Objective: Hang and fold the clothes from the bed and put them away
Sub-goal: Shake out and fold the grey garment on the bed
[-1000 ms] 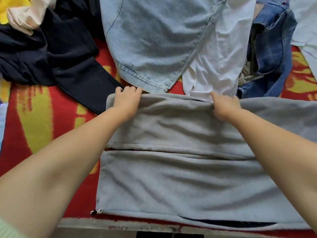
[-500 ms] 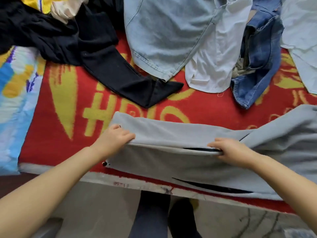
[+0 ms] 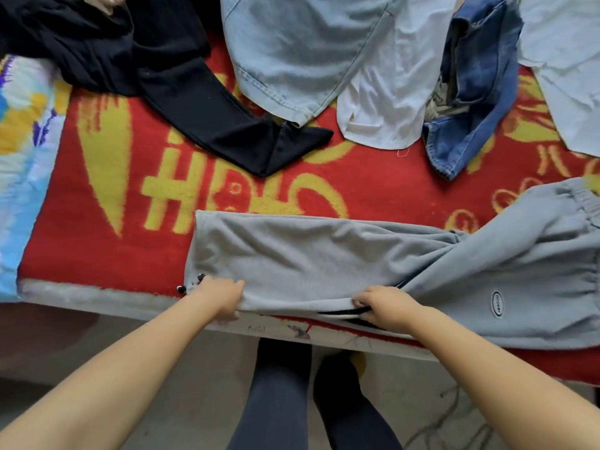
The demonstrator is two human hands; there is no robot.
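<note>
Grey sweatpants (image 3: pixel 324 254) lie folded lengthwise along the near edge of the bed, waistband off to the right with a small oval logo (image 3: pixel 497 308). My left hand (image 3: pixel 220 297) grips the folded near edge by the cuff end, where black drawstring toggles show. My right hand (image 3: pixel 380 306) pinches the same edge further right, fingers curled over the fabric and a dark stripe.
The bed wears a red and yellow blanket (image 3: pixel 97 222). Behind lie a black garment (image 3: pixel 194 102), light blue jeans (image 3: pixel 292 43), a white shirt (image 3: pixel 386 102), dark blue denim (image 3: pixel 467 102) and a pale shirt (image 3: pixel 568 60). My legs stand on the floor below the bed edge.
Both hands have pulled the far edge of the grey sweatpants toward me, folding one leg over the other, and now hold it at the bed's near edge.
</note>
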